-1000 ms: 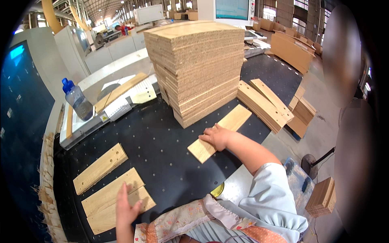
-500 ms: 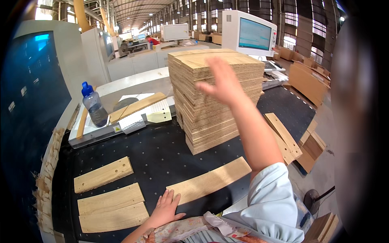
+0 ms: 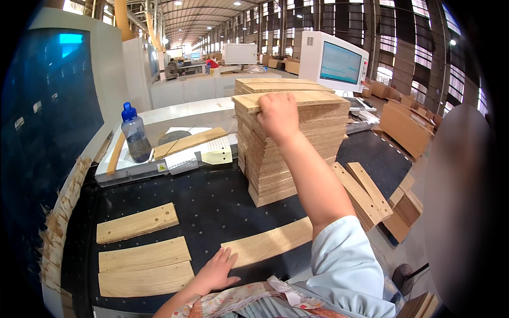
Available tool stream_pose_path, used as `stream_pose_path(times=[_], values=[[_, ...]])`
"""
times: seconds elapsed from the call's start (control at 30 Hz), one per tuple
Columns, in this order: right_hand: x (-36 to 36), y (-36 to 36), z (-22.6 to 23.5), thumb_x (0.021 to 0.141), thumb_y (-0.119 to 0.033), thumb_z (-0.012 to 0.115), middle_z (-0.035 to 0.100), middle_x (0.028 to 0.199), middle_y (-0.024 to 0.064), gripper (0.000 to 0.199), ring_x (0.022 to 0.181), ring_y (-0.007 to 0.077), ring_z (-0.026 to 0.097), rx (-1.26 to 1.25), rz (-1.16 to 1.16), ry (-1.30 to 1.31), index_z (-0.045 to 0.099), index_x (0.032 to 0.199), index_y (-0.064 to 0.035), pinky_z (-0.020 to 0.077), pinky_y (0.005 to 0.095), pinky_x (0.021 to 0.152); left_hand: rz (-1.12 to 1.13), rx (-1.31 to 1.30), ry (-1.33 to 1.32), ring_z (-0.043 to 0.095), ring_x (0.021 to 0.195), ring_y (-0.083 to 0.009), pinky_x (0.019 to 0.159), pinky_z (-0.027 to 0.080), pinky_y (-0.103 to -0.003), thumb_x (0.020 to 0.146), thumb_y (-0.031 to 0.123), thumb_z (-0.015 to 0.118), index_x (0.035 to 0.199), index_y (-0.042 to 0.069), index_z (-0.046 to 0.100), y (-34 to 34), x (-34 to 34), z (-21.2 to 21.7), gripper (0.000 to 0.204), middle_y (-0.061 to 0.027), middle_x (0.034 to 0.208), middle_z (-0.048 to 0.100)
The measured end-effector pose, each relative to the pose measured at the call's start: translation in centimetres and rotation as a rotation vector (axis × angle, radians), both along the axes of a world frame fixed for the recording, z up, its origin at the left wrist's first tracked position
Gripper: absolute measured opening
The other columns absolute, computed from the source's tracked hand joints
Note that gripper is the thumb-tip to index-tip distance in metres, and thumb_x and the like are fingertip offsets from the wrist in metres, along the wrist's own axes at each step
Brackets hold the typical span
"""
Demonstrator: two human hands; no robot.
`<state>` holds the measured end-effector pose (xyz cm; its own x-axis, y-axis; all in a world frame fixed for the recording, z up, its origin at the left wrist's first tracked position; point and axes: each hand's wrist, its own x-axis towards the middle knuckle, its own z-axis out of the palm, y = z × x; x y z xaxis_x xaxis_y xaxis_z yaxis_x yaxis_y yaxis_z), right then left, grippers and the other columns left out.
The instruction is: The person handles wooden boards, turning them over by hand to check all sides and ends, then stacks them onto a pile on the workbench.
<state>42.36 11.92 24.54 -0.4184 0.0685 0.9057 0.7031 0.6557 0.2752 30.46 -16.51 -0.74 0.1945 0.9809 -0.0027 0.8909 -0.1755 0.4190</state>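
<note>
A tall stack of wooden boards (image 3: 275, 169) stands on the black worktable (image 3: 207, 196). At the top of its near side, my right hand (image 3: 279, 116) is closed over the edge of the top board (image 3: 321, 97); the fingertips are partly hidden. More boards (image 3: 281, 85) lie behind it on the stack. Flat on the table, a single board (image 3: 275, 241) lies in front of me. My left hand (image 3: 216, 270) rests at its left end, fingers spread and lying flat.
Two plain boards (image 3: 146, 269) and drilled boards (image 3: 138, 222) lie at the left. More drilled boards (image 3: 363, 196) overlap at the right edge. A blue-capped bottle (image 3: 137, 139) stands on the machine ledge, beside another board (image 3: 191, 142). A monitor (image 3: 339, 62) stands behind the stack.
My right hand has come down from an open pose over the stack and closed on the top board's near edge. My left hand stays at the end of the single board.
</note>
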Motion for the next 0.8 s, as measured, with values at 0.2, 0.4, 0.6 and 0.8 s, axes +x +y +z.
stream_pose_path(times=[0.2, 0.4, 0.6, 0.8], values=[[-1.5, -11.5, -4.5, 0.063, -0.023, 0.056, 0.048, 0.075, 0.0019, 0.028, 0.074, 0.0200, 0.048, 0.277, 0.492, -0.206, 0.057, 0.087, -0.0079, 0.0371, 0.0353, 0.064, 0.006, 0.091, -1.688, 0.047, 0.120, -0.0293, 0.099, 0.040, -0.041, 0.091, 0.041, 0.048, 0.136, 0.005, 0.033, 2.0, -5.3, 5.1, 0.060, -0.0170, 0.132, 0.046], [-0.6, -19.5, -11.8, 0.068, -0.020, 0.056, 0.056, 0.098, 0.0044, 0.041, 0.088, 0.0187, 0.054, 0.132, 0.550, -0.418, 0.060, 0.108, -0.0110, 0.0413, 0.0363, 0.072, 0.169, 0.069, -2.141, 0.048, 0.118, -0.0321, 0.100, 0.039, -0.046, 0.091, 0.028, 0.047, 0.132, 0.001, 0.038, 1.8, -4.7, 5.9, 0.050, -0.0170, 0.129, 0.049], [4.5, -19.6, -15.2, 0.074, -0.018, 0.057, 0.041, 0.135, 0.0135, 0.059, 0.126, 0.0291, 0.039, -0.341, 0.247, -0.574, 0.043, 0.131, -0.0177, 0.0319, 0.0543, 0.099, 0.257, -0.075, -2.067, 0.049, 0.117, -0.0328, 0.100, 0.039, -0.045, 0.088, 0.018, 0.048, 0.132, -0.001, 0.038, -1.4, -5.2, 0.8, 0.049, -0.0174, 0.128, 0.049], [8.6, -18.5, -19.3, 0.068, -0.004, 0.058, 0.031, 0.143, 0.0162, 0.074, 0.135, 0.0326, 0.026, -0.795, 0.205, -0.704, 0.035, 0.138, -0.0177, 0.0238, 0.0571, 0.104, 0.338, -0.345, -1.888, 0.055, 0.110, -0.0286, 0.093, 0.046, -0.041, 0.084, 0.012, 0.055, 0.127, -0.002, 0.043, -2.2, -3.7, -1.6, 0.046, -0.0156, 0.123, 0.053]])
